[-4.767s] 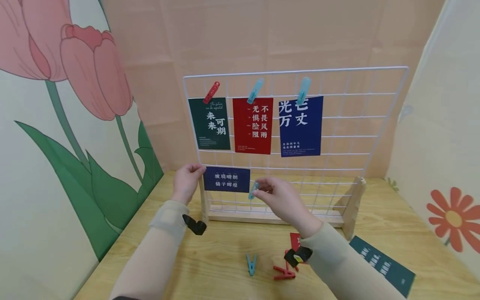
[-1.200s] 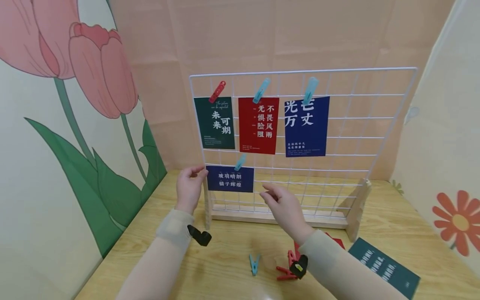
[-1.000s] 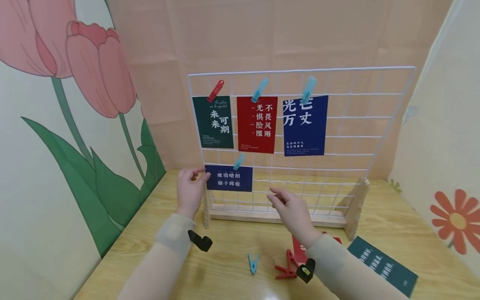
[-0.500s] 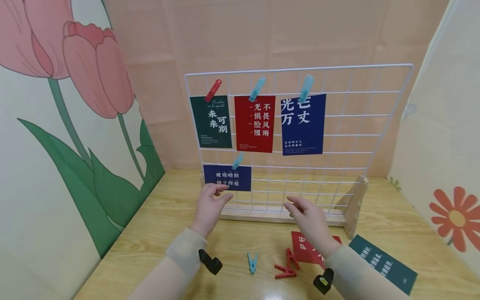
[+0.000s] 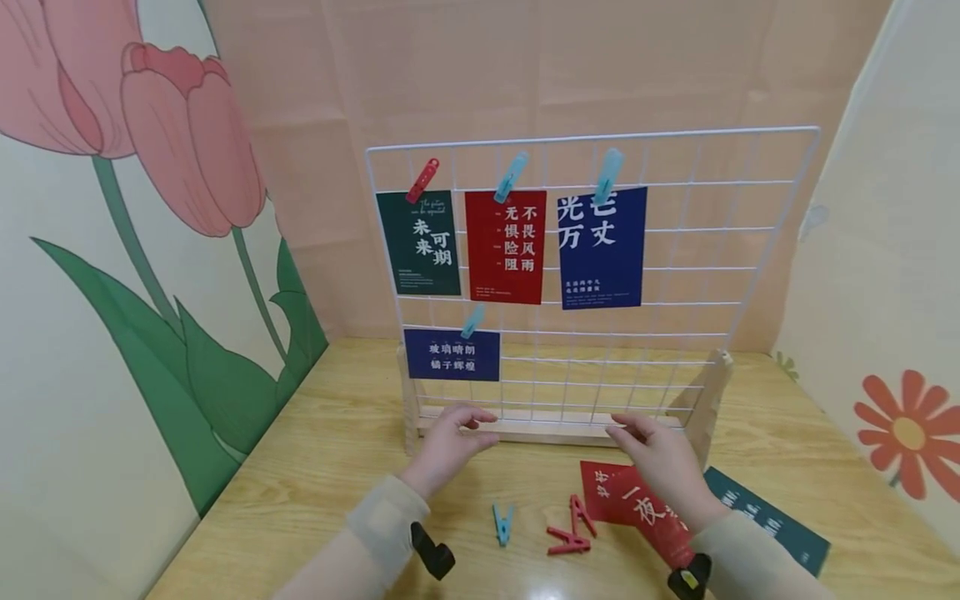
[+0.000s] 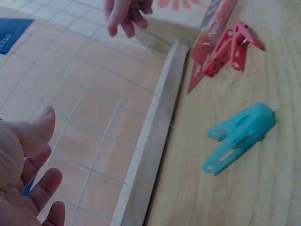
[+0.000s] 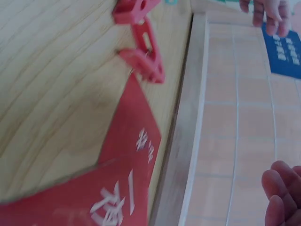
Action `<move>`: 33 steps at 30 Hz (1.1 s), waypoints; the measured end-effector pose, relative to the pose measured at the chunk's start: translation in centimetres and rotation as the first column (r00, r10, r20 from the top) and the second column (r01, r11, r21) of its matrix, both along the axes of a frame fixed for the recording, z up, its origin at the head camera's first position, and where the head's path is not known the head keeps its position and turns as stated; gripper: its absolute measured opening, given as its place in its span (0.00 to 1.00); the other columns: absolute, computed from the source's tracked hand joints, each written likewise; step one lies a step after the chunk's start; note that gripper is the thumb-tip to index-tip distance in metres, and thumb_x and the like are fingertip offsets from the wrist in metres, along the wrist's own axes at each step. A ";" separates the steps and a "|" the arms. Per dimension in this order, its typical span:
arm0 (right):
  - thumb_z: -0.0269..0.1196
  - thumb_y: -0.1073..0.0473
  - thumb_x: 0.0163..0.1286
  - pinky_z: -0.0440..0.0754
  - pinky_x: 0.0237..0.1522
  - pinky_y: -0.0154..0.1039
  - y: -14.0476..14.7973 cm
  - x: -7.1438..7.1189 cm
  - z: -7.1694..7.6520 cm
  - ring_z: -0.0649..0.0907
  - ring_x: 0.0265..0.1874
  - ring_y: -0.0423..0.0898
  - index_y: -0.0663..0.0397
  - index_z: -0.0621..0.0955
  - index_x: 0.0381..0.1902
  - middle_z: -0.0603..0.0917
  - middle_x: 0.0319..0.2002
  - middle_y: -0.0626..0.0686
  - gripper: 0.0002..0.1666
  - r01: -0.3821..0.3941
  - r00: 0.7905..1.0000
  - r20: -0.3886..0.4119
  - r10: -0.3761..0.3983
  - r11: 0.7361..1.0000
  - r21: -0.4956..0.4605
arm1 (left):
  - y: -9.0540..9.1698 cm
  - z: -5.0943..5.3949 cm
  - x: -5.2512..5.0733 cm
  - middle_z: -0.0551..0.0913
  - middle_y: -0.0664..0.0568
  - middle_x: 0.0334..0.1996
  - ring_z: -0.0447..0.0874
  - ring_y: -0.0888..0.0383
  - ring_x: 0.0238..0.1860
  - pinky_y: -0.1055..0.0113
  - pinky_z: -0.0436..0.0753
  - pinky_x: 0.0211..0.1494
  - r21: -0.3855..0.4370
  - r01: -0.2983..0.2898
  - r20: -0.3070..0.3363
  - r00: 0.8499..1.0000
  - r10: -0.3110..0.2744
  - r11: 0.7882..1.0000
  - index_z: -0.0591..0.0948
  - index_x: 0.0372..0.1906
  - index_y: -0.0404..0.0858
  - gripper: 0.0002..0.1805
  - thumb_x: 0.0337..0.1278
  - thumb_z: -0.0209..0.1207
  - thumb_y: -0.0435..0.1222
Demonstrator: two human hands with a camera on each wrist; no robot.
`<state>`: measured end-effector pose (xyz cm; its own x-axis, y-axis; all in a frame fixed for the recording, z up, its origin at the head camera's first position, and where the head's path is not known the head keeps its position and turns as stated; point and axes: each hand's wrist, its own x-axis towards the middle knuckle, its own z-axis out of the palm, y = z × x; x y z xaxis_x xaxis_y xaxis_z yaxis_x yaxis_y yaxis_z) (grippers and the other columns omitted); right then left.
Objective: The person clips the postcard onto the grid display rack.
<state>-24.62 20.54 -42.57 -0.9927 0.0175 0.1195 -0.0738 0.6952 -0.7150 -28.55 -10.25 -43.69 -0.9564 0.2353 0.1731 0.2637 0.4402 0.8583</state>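
A small blue card (image 5: pixel 452 355) hangs low at the left of the white wire grid (image 5: pixel 697 229), under a light blue clip (image 5: pixel 472 322). Just below it, the left hand (image 5: pixel 450 446) holds nothing, its fingers loosely bent. The right hand (image 5: pixel 663 467) hovers above the red cards (image 5: pixel 648 517), also holding nothing. On the table between the arms lie a blue clip (image 5: pixel 502 525) and red clips (image 5: pixel 570 542); the blue one shows large in the left wrist view (image 6: pixel 240 136). A dark green card (image 5: pixel 787 533) lies partly behind the right arm.
Along the grid's upper part hang a green card (image 5: pixel 420 250), a red card (image 5: pixel 506 250) and a blue card (image 5: pixel 602 258), each with a clip. Wooden feet (image 5: pixel 712 400) support the grid on the wooden table (image 5: pixel 322 467). Flower-patterned walls stand on both sides.
The light blue clip has left the right hand and sits on the small blue card's top edge. The left hand has let go of that card; both hands have moved down and right.
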 end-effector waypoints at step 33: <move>0.74 0.38 0.48 0.80 0.33 0.46 7.7 -0.7 -5.4 0.77 0.34 0.51 0.69 0.73 0.51 0.81 0.38 0.58 0.46 0.092 0.908 0.398 -0.135 0.988 0.125 | 0.2 -5.2 1.1 0.81 0.58 0.35 0.75 0.58 0.38 0.61 0.75 0.40 -0.096 0.127 0.204 0.973 -0.105 0.987 0.84 0.39 0.45 0.06 0.55 0.66 0.37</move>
<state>-25.34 28.24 -48.01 -0.9483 0.1419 -0.2838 0.2898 0.7517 -0.5924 -27.44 -10.08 -48.85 -0.9342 0.3532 -0.0495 0.1479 0.5098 0.8475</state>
